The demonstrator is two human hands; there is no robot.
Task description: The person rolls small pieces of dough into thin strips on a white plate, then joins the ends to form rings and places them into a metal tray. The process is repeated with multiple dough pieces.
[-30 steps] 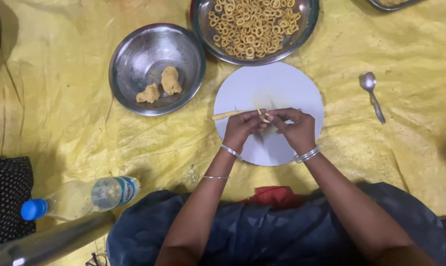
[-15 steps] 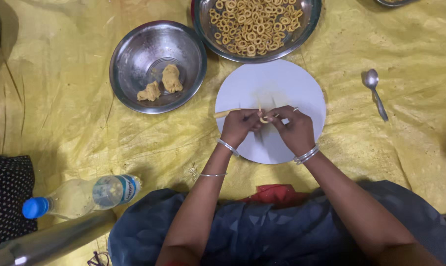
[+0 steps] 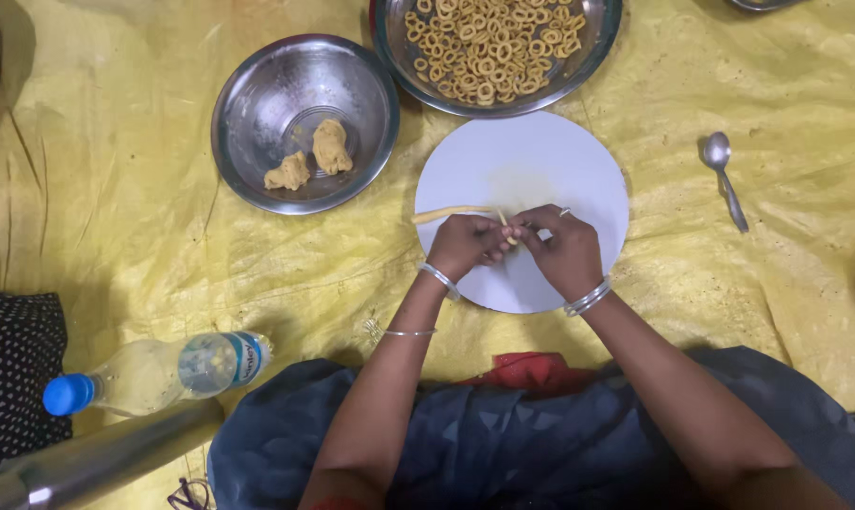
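Your hands pinch a dough rope over the white plate [image 3: 541,161].
Left hand [image 3: 465,246] and right hand [image 3: 561,247] fingers closed on dough rope [image 3: 451,214]; it runs leftward across the plate, nearer left hand.

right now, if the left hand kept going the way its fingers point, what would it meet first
Probably the right hand: the left hand points right along the white plate, both pinching the thin dough strip, fingertips nearly touching.

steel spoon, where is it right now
In the head view the small steel spoon lies alone on the yellow plastic sheet, at the right, just beyond the round white plate and clear of both hands.
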